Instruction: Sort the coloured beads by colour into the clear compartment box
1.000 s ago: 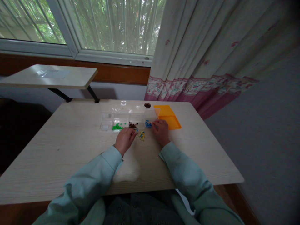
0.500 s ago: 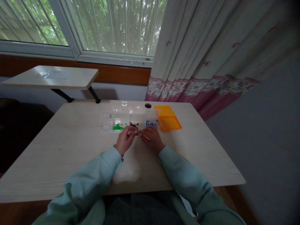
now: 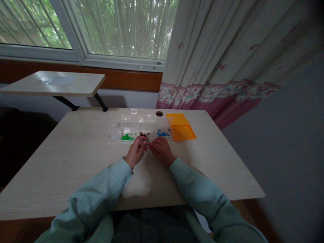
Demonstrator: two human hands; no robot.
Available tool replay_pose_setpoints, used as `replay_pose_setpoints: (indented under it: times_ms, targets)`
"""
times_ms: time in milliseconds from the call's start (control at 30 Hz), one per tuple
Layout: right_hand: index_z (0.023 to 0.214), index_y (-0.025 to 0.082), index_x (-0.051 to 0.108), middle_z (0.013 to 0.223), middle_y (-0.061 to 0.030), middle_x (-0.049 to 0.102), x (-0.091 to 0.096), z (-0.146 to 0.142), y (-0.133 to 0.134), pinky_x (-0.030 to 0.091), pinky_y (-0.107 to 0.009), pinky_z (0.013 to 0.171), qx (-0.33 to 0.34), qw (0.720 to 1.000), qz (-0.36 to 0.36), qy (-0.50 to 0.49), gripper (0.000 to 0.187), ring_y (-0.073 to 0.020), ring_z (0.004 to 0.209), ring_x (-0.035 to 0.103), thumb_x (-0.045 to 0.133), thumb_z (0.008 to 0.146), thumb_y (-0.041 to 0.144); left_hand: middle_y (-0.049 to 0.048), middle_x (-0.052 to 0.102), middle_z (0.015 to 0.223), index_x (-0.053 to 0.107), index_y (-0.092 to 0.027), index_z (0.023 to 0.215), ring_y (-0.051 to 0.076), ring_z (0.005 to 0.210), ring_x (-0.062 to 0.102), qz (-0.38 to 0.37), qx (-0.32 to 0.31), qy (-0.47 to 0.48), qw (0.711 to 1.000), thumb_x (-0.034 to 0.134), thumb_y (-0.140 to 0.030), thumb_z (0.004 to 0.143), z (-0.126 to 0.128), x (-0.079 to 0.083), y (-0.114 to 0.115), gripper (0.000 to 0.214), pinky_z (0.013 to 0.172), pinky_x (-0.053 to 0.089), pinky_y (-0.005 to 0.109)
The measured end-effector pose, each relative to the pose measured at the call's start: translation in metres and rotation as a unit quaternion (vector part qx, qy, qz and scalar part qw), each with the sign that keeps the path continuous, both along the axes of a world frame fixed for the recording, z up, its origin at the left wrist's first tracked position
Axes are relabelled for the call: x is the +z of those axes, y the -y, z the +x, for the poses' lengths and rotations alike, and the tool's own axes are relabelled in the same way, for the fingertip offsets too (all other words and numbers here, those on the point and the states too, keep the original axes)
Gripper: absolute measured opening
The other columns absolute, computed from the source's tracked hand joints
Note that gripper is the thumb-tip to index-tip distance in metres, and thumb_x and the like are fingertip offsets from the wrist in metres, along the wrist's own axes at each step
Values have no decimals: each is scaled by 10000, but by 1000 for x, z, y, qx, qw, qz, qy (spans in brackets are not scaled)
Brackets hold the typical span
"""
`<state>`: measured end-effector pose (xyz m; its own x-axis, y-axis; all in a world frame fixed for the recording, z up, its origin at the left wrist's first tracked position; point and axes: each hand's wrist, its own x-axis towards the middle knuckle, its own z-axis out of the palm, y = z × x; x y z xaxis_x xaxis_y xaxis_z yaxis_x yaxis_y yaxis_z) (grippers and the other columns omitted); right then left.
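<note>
My left hand (image 3: 135, 152) and my right hand (image 3: 161, 149) meet at the fingertips over the table, just in front of the clear plastic boxes. Both are closed in a pinch around something small; a speck of blue shows between the fingertips, too tiny to name. Small green pieces (image 3: 127, 136) lie in a clear box (image 3: 130, 129) beyond my left hand. Dark brown pieces (image 3: 144, 134) are right behind my fingertips, partly hidden by them. Past my right hand lie small blue pieces (image 3: 162, 133) in another clear compartment.
An open orange case (image 3: 182, 133) lies right of the clear boxes. Behind them is a round hole (image 3: 159, 114) in the table (image 3: 76, 168). A raised shelf (image 3: 86, 81) stands at the back left. A curtain (image 3: 192, 77) hangs behind the right side.
My right hand has shifted slightly left, and its fingers now lie closer together over the pinch. More of the blue pieces shows behind it. The left hand stays nearly in place.
</note>
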<state>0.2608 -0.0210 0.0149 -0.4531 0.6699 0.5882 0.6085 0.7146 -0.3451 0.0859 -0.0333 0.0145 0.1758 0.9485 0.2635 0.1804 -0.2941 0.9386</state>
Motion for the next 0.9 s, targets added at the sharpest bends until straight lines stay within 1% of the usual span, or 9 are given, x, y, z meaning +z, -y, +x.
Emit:
replay_pose_setpoints:
  times_ms: [100,200,267,367,467,567,667,767,900]
  targets:
    - [975,237,704,801,-36,669,-1,-2,1,418,-344,832,3,999,37,-29,169,-180,863,542,576,873,278,-33,533,663,472,-195,1102,93,600,529,-1,-6,-13,1000,413,-390,940,0,1,1,260,579,408,196]
    - [938,239,704,783,-31,667,-1,-5,2,415,-344,821,4,998,55,-40,135,-176,845,541,595,862,261,-34,545,652,471,-195,1113,97,588,527,-3,-3,-28,1000,405,-376,943,0,0,2,257,572,401,198]
    - [922,244,705,781,-26,670,-1,-4,2,411,-346,822,-1,998,56,-37,121,-177,844,545,604,857,261,-31,553,652,481,-196,1106,102,586,527,5,13,-51,999,398,-356,945,-2,0,1,242,585,407,208]
    - [905,242,707,783,-20,675,-1,2,-3,406,-348,824,-31,997,56,-46,110,-179,849,548,613,853,265,-6,575,708,510,-195,1088,121,625,537,37,59,-110,992,378,-319,948,-7,1,-3,229,632,425,238]
    - [900,240,710,811,-21,681,-2,16,-14,399,-354,843,-89,993,46,-58,120,-180,852,550,601,863,276,57,610,868,555,-182,1069,172,790,552,108,93,-210,967,382,-284,940,-13,2,-9,239,754,431,306]
    - [859,231,717,818,-30,672,-2,33,-25,383,-363,859,-168,984,32,-53,140,-190,872,542,597,864,303,84,590,934,606,-190,1064,221,904,511,172,74,-322,928,439,-264,912,-15,2,-12,237,838,398,373]
    - [860,216,722,859,-44,662,-2,47,-34,375,-367,859,-235,971,14,-40,155,-204,896,525,604,855,316,84,549,908,625,-222,1102,232,899,477,187,65,-389,900,464,-278,902,-13,1,-11,263,830,388,387]
    - [874,211,724,902,-59,650,-5,54,-37,359,-383,869,-284,958,-7,-34,180,-226,947,502,596,855,336,86,527,917,626,-233,1125,240,903,454,192,62,-424,883,469,-313,902,-9,1,-10,284,813,387,385]
    - [948,220,719,965,-71,635,-8,54,-37,343,-388,877,-290,956,-33,-18,203,-236,984,482,566,869,328,85,521,938,623,-247,1132,244,916,447,189,61,-443,874,469,-323,903,-8,1,-9,286,802,387,380]
